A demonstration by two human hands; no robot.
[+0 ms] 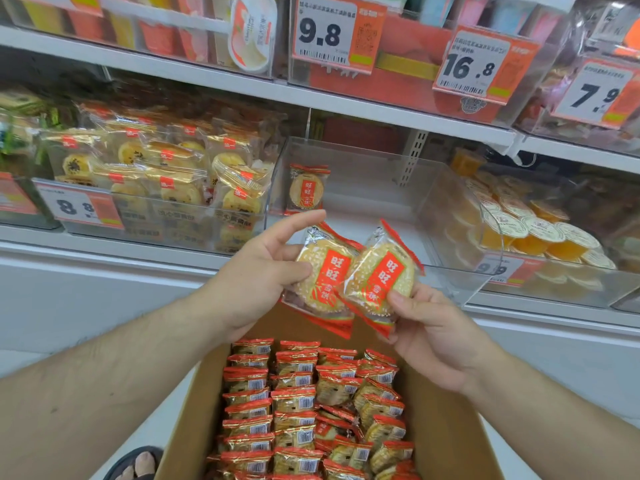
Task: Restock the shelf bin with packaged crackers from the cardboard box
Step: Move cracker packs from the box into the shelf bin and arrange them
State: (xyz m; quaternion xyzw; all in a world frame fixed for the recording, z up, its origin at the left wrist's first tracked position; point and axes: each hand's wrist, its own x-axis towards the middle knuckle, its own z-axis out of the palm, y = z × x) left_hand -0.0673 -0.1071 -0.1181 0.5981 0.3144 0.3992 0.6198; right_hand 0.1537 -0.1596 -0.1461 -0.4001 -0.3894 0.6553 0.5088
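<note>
Left hand [263, 271]: raised in front of the shelf, thumb pressed on the face of one cracker packet [320, 271] with fingers behind it; index finger extended upward, clear of the wrapper. Grip closed on that packet.

Right hand [429, 327]: raised beside the left, thumb and fingers pinching the lower edge of a second cracker packet [382, 275]. Grip closed on that packet.

The two held packets: round pale crackers in clear wrappers, each with a red label panel and red crimped ends. Held tilted, their near edges overlapping, above the far end of the box and in front of the bin.

Cardboard box [446, 427]: open, on the floor below the hands, filled with rows of matching packets [294, 403] standing on edge (barcodes facing up); the rows at right are less tidy.

Shelf bin [381, 188]: clear plastic, middle shelf, nearly bare. One matching packet [307, 188] stands upright against its left wall, toward the back.

Neighbouring stock: to the left, a clear bin of gold-wrapped pastries [173, 168] with a price tag [78, 206] reading 8.8. To the right, a bin of orange jelly cups [540, 237].

Upper shelf: price tags reading 9.8 [327, 32], 16.8 [472, 69] and 7.9 [595, 95].

Lower left corner: a sandalled foot [138, 464], partly cut off.
</note>
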